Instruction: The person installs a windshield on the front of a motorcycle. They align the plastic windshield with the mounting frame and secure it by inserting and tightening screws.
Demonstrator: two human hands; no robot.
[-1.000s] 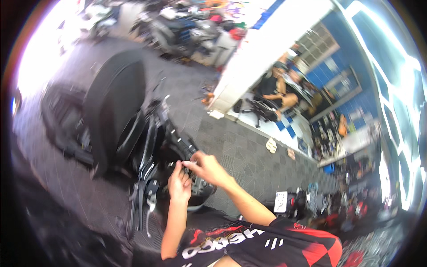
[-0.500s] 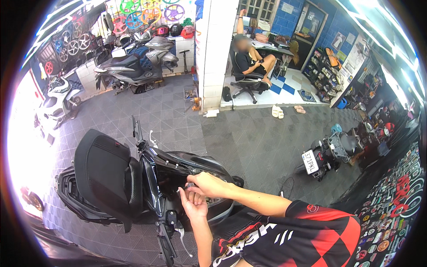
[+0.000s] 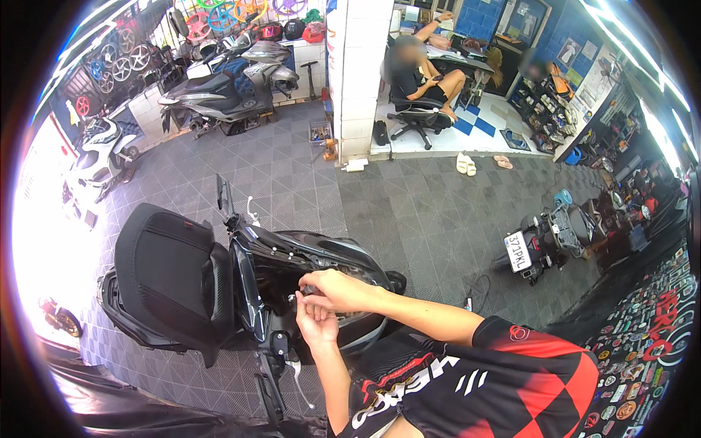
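Note:
My right hand (image 3: 342,290) and my left hand (image 3: 317,325) meet over the front of a black scooter (image 3: 328,245). Between the thumb and bent fingers of my right hand is a small dark part (image 3: 310,290), partly covered by the fingers. Just below it, my left hand has its palm turned up and its fingers curled against the same spot; what it grips is hidden. Beneath the hands lies a dark recess in the scooter's front. The black seat (image 3: 164,274) is on the left, and a silver brake lever (image 3: 301,387) sticks out below my left hand.
A grey scooter (image 3: 234,95) and a white scooter (image 3: 102,157) stand farther back. A white pillar (image 3: 355,80) rises behind. Someone sits on an office chair (image 3: 420,120). Another motorcycle (image 3: 562,230) stands at the right. Pale slippers (image 3: 466,164) lie on the floor.
The view has shifted slightly, and most of the background sits elsewhere in it. My hands stay together over the scooter, with my right fingers curled further over the part. The seated person's raised arm is lower.

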